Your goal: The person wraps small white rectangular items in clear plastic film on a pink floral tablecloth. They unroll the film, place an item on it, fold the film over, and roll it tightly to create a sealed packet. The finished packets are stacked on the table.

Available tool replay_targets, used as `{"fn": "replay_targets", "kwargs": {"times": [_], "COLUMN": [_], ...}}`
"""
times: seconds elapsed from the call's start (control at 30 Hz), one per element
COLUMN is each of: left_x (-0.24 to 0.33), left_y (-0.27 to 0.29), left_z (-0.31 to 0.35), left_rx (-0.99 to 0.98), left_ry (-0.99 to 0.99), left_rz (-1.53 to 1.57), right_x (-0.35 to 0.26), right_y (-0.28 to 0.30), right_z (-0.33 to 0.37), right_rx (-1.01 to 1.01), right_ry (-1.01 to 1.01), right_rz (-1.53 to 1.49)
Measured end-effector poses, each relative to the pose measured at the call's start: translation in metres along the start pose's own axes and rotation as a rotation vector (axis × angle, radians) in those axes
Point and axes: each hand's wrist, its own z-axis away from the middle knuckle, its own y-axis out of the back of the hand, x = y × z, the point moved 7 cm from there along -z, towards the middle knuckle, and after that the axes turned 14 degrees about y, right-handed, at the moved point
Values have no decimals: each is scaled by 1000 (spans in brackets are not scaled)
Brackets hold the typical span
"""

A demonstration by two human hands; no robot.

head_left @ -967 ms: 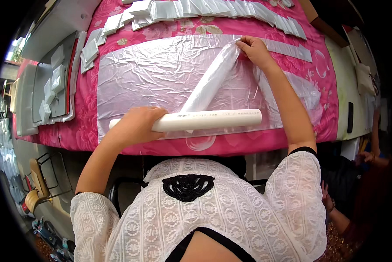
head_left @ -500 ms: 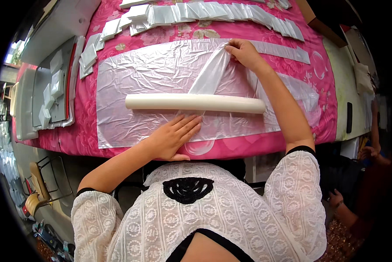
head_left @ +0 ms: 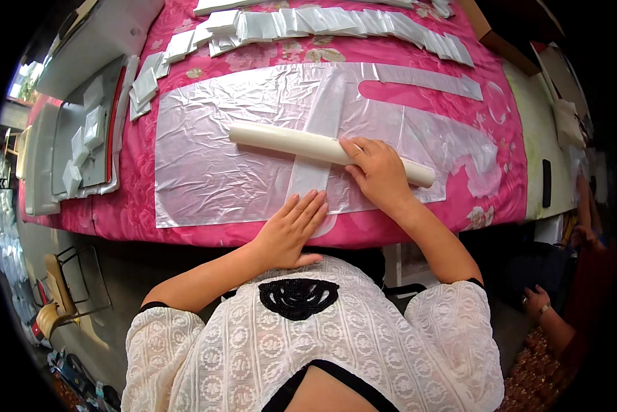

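Note:
A thin translucent plastic sheet (head_left: 219, 137), creased at its left and with a long cutout at its right, lies flat before me. A narrower, whiter strip folded in the plastic (head_left: 327, 103) runs from its far edge to its near edge. Across this strip rests a white roll or tube (head_left: 281, 141), slanting with its right end nearer to me. My right hand (head_left: 379, 172) has its fingers wrapped over the roll, right of its middle. My left hand (head_left: 294, 230) lies flat at the sheet's near edge, fingers stretched out on the strip's near end.
A pink flowered cloth (head_left: 452, 14) covers the table. Several folded white packets (head_left: 315, 22) form a row at the back, and more lie on a grey tray (head_left: 61, 130) at the left. A cardboard box (head_left: 500, 34) and a black bar-shaped object (head_left: 546, 183) are at the right, near another person's hand (head_left: 538, 302).
My right hand has let go of the strip at the far edge, come nearer and gripped the roll. The roll now slants across the strip, which lies flat. My left hand has shifted slightly right.

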Motion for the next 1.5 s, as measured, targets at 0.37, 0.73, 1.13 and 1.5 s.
{"fn": "replay_targets", "kwargs": {"times": [0.37,0.73,1.13,1.5], "left_x": [-18,19,-8,-25], "left_y": [11,-19,5,51], "left_z": [-15,0,27,12], "left_rx": [24,145,246,359], "left_ry": [-89,37,-279,-262], "left_rz": [31,-186,256,501], "right_x": [76,11,1,-45], "right_y": [60,-9,-19,-29], "right_z": [37,-41,-41,13], "right_rx": [118,-9,-131,-11], "right_ry": [-253,179,316,249], "right_rz": [84,-63,-304,-269]}}
